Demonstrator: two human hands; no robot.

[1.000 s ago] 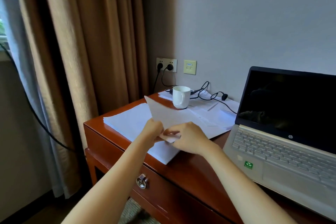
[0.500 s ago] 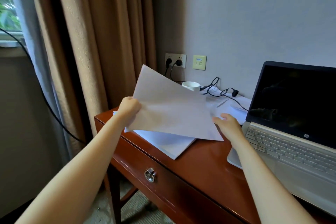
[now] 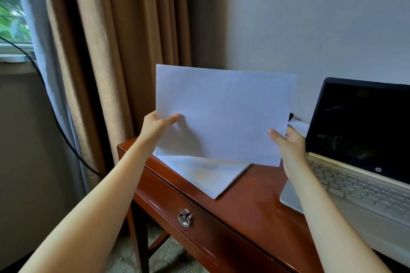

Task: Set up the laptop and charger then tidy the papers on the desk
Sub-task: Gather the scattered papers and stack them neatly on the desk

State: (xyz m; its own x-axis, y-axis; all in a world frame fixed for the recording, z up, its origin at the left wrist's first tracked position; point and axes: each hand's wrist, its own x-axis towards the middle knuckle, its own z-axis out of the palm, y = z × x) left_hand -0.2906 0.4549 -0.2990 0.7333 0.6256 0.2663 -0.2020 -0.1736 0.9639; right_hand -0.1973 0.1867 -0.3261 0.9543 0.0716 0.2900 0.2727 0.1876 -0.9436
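Sheet of paper (image 3: 224,115) now lifted upright off the bench (image 3: 250,201); left hand (image 3: 156,127) and right hand (image 3: 288,142) fingers pinch its side edges. Remaining paper stack (image 3: 210,175) lies below the fingers; tidying under way.

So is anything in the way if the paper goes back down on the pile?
Nothing visible. The sheet, held by the left hand and right hand, hangs over the bare pile.

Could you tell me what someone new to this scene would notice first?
A white sheet of paper held upright mid-frame, the left hand and right hand gripping its side edges. Below lies more paper on the wooden desk; an open, dark-screened laptop sits right.
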